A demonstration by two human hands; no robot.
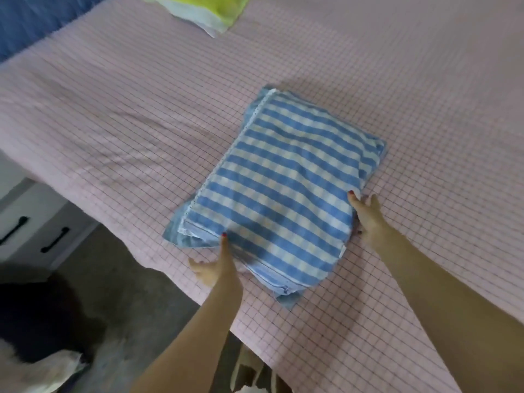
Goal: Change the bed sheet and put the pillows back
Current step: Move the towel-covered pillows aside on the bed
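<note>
A blue checked pillow (pixel 280 182) lies on the pink grid sheet (pixel 119 114) near the bed's near edge. The left hand (pixel 217 265) holds its near left edge, thumb on top and fingers below. The right hand (pixel 367 217) grips the near right corner the same way. A yellow-green pillow (pixel 207 9) sits well apart at the far side. White drawers (pixel 34 222) stand beside the bed.

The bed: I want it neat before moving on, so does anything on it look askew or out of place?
The blue checked pillow lies diagonally across the pink grid sheet, near the bed's edge, with the left hand and right hand gripping its near corners. The sheet is wrinkled to its left. A yellow-green and white item sits apart at the far side.
</note>
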